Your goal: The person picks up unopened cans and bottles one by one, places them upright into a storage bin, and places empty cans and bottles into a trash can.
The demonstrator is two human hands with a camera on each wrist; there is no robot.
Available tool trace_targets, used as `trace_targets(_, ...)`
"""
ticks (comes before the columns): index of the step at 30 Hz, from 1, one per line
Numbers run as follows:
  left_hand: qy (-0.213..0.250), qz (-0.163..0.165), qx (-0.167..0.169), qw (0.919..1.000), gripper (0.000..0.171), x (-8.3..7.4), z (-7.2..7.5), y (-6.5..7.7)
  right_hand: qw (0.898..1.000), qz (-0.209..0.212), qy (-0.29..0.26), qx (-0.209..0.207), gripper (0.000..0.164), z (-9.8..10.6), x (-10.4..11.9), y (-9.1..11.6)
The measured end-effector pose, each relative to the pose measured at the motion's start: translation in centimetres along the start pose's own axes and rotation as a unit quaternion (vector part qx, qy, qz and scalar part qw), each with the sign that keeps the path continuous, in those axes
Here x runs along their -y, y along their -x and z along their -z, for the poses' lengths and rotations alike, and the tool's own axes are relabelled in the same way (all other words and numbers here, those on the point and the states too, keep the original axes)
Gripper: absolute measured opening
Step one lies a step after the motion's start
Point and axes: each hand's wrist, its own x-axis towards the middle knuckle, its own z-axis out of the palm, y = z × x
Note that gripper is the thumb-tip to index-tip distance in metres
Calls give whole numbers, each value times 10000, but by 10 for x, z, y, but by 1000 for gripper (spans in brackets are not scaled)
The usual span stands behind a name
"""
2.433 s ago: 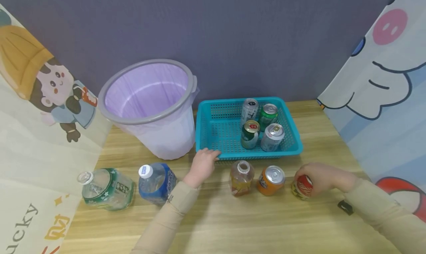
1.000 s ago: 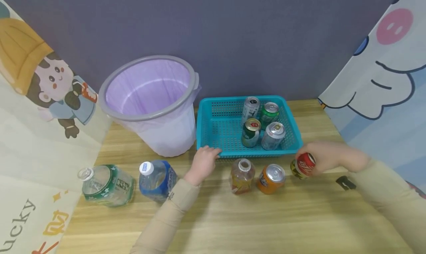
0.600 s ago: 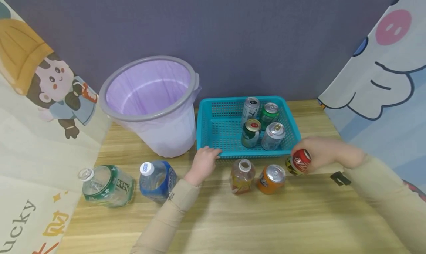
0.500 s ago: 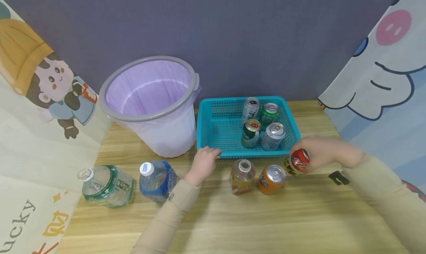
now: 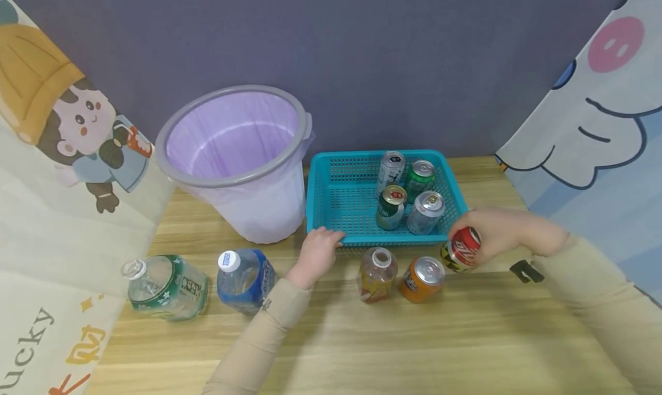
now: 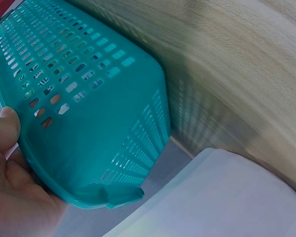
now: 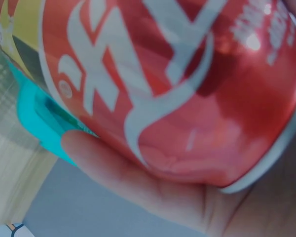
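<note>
My right hand (image 5: 495,234) grips a red soda can (image 5: 467,246) with a yellow and black band. The can tilts just off the basket's front right corner. In the right wrist view, its red side (image 7: 153,84) fills most of the frame, with a finger (image 7: 123,173) along it. My left hand (image 5: 316,256) holds the front rim of the turquoise basket (image 5: 343,208) near its left corner. In the left wrist view, the thumb (image 6: 5,129) lies over that rim. Several upright cans, including a green one with a gold top (image 5: 391,208), stand in the basket's right half.
An orange can (image 5: 421,281) and an open, empty-looking bottle (image 5: 376,275) stand before the basket. Further left are a blue-labelled bottle (image 5: 245,280) and a green-labelled one (image 5: 168,287). A purple-lined bin (image 5: 258,211) stands left of the basket. A small black object (image 5: 526,271) lies near my right sleeve.
My right hand has raised the red can from the table's right side, then shifted it slightly left, closer to the orange can. My left hand stays on the basket rim.
</note>
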Motion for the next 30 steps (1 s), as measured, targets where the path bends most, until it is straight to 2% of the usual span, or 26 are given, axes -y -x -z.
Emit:
trace_targets(7, 1, 36, 23, 10000, 17, -1, 2, 0, 9994, 32, 251, -226, 52, 11, 6, -4)
trace_targets(14, 50, 61, 75, 9999, 17, -2, 3, 0, 9987, 144, 388, -281, 50, 15, 11, -13)
trace_targets(21, 9, 47, 45, 10000, 17, -1, 2, 0, 9964, 390, 571, -491, 47, 17, 20, -24)
trace_targets(30, 15, 47, 89, 9999, 17, -1, 3, 1, 9931, 637, 855, -478, 46, 24, 33, -42)
